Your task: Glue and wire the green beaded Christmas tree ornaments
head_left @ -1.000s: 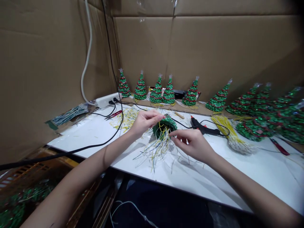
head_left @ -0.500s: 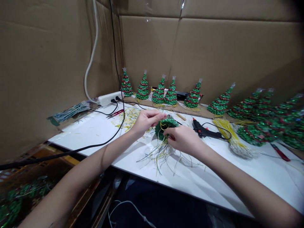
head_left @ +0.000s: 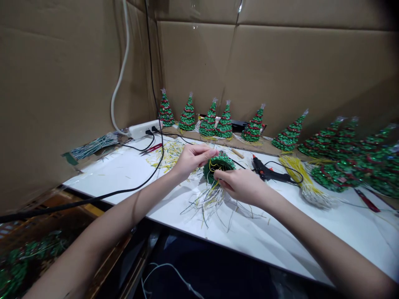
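A small green Christmas tree (head_left: 227,159) lies tipped over on the white table, its hollow base turned toward me. Thin yellow and white wires (head_left: 208,199) spill from the opening and fan out over the tabletop. At the upper left of the tree, my left hand (head_left: 195,159) is closed, thumb and fingers pinching its rim or a wire end there. My right hand (head_left: 241,185) is closed too, its fingertips pinched at the mouth of the hollow among the wires. What exactly lies between the right fingertips is partly hidden.
Several decorated trees (head_left: 255,124) stand along the back. To the right are a black glue gun (head_left: 272,173), a yellow-and-white wire bundle (head_left: 299,178) and a red-handled tool (head_left: 368,200). Wire clippings (head_left: 168,153), red snips (head_left: 152,148) and a power strip (head_left: 145,129) sit left; a black cable (head_left: 124,191) crosses.
My right hand has moved slightly, its fingers now straighter at the tree's opening. The hanging wires have shifted a little. My left hand stays almost in place.
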Available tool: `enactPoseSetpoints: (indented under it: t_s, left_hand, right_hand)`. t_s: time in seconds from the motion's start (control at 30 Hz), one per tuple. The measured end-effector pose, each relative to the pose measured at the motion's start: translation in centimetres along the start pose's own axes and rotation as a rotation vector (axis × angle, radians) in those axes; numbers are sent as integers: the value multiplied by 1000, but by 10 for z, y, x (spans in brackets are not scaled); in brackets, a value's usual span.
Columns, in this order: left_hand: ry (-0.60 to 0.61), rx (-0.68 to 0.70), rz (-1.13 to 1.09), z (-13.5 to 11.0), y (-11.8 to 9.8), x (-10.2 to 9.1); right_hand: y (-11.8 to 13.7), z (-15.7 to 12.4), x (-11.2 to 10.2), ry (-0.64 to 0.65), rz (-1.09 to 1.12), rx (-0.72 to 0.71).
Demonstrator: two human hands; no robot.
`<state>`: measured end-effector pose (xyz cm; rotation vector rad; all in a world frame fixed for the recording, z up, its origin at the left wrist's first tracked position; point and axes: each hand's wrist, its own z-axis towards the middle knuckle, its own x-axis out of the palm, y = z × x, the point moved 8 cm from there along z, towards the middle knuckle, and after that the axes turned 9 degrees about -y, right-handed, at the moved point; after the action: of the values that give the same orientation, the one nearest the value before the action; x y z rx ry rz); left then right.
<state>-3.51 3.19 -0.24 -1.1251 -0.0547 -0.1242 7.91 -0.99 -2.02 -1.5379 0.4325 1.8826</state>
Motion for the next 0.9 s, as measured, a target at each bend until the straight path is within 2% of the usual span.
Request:
enactPoseSetpoints:
  t_s: [0.13, 0.3, 0.43, 0.63, 0.77, 0.9]
  left_hand:
    - [43, -50, 27, -2, 5, 3]
    - [200, -96, 79, -6, 9, 15]
    - [266, -112, 90, -9, 11, 20]
    - [464, -156, 175, -22, 21, 35]
    - [484, -131, 243, -22, 23, 34]
    - [474, -119, 309, -20, 24, 31]
  right_hand:
    - [-1, -1, 1, -34, 3, 17]
    - [0, -5, -2, -112, 76, 2]
    - [-7, -9, -2, -146, 166, 79]
    - [-13, -10, 1, -169, 337, 138]
    - [-19, -13, -1, -219, 443, 207]
    - [-27, -15, 0, -271, 670, 274]
